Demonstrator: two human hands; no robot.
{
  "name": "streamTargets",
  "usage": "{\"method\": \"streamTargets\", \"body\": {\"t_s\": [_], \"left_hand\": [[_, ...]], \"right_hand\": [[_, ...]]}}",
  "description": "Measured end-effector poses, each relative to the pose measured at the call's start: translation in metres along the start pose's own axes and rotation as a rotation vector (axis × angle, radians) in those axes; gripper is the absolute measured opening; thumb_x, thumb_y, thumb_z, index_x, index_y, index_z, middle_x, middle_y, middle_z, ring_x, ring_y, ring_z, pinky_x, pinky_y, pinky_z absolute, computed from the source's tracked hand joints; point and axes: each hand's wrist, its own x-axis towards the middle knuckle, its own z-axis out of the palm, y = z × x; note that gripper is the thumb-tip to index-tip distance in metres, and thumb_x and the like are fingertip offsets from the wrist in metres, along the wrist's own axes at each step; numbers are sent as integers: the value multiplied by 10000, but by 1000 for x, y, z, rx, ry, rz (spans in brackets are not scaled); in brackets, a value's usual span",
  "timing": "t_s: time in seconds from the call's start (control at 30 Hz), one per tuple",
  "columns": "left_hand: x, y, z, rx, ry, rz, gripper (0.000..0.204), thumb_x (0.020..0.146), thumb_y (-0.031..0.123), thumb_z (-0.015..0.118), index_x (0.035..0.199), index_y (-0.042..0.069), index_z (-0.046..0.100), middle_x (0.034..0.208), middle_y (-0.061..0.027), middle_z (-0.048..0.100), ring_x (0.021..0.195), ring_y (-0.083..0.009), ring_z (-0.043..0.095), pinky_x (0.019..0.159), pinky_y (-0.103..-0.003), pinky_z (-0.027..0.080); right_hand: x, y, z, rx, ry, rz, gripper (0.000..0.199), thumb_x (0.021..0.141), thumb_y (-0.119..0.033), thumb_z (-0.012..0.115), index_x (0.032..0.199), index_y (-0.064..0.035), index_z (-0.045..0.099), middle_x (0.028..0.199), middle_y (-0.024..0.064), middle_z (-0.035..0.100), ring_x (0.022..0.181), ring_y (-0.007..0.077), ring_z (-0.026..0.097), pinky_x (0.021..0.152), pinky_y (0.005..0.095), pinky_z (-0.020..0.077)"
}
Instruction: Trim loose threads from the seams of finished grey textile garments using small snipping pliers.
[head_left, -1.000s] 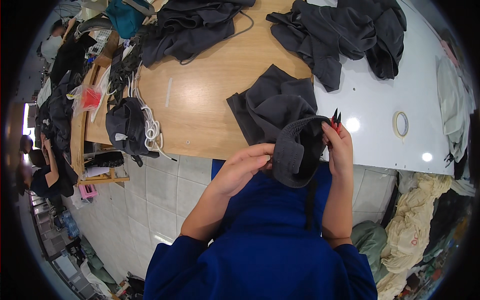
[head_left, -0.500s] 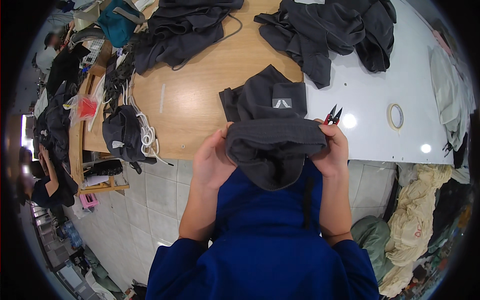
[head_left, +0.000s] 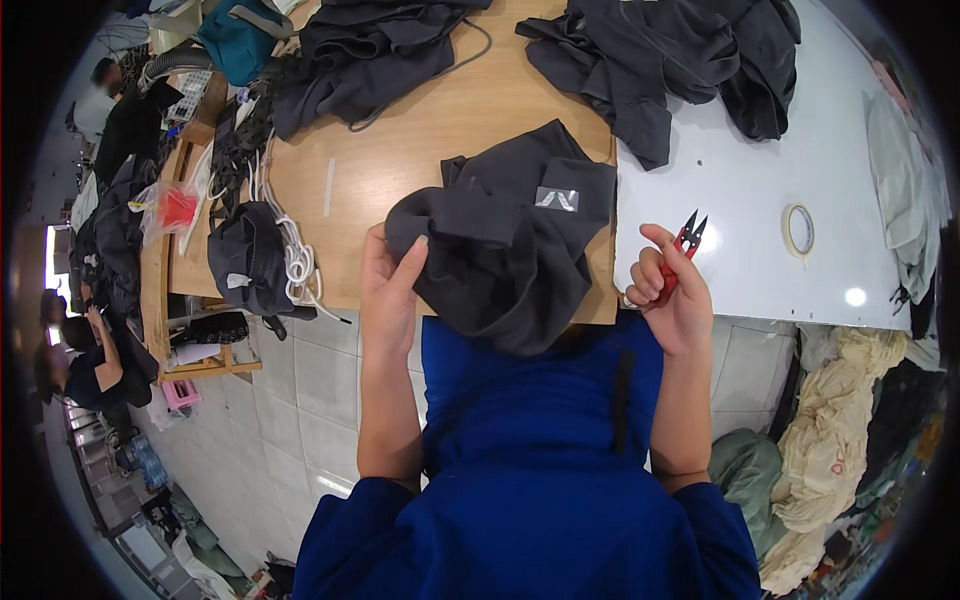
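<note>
A dark grey garment (head_left: 500, 270) lies bunched at the table's near edge, with a small shiny light mark (head_left: 556, 199) on its upper fabric. My left hand (head_left: 392, 270) pinches the left side of its banded opening, thumb on top. The band sags into a loose fold toward my body. To the right, apart from the cloth, my right hand (head_left: 668, 290) is closed around a pair of red thread snips (head_left: 682, 252). Their dark pointed blades stick up past the fingers, slightly parted.
Dark garments are heaped at the far left (head_left: 375, 70) and far right (head_left: 680, 60). A tape roll (head_left: 797, 231) lies on the white tabletop. White cord (head_left: 298, 265) hangs by the table's left edge. Cream cloth (head_left: 825, 430) is piled below right. Other people sit at far left.
My right hand has let go of the garment's band and moved right, with the snips now upright in it. My left hand has shifted left, and the opening has slackened.
</note>
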Motion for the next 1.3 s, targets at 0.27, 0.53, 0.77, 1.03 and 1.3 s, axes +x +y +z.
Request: {"method": "streamTargets", "body": {"t_s": [0.27,0.53,0.77,1.03,1.3], "left_hand": [[-2,4,-15,873,199,464,210,854,41,561,1062,19,535,1010,-76,580,980,-133,519,856,-256,388],[-19,-8,41,1150,-432,197,657,758,145,678,1354,162,404,816,-71,595,682,-140,569,640,-225,449],[-15,-6,13,604,-275,245,522,782,-29,611,1272,33,442,925,-18,624,648,-27,457,594,-179,402],[-8,45,-28,395,101,236,306,871,1,522,1177,10,515,880,-51,629,812,-79,580,715,-197,442],[-35,60,-4,1131,-424,-411,303,884,333,543,1042,94,642,674,-118,638,656,-156,646,589,-250,464]], "right_hand": [[4,15,-5,-327,211,-33,280,950,-220,442,1142,-33,523,875,16,548,715,87,501,601,242,405],[19,29,10,-463,186,-10,352,938,-275,481,1226,-83,546,1132,9,556,931,80,491,769,204,380],[34,32,10,-617,159,82,390,959,-273,433,1281,-60,491,1276,35,501,973,106,507,769,199,391],[43,31,16,-408,193,-135,413,978,-251,383,1351,-74,390,1324,59,451,994,125,527,782,237,427],[67,32,31,-728,127,119,402,940,-287,469,1240,-22,508,1208,101,550,995,148,539,780,232,415]]}}
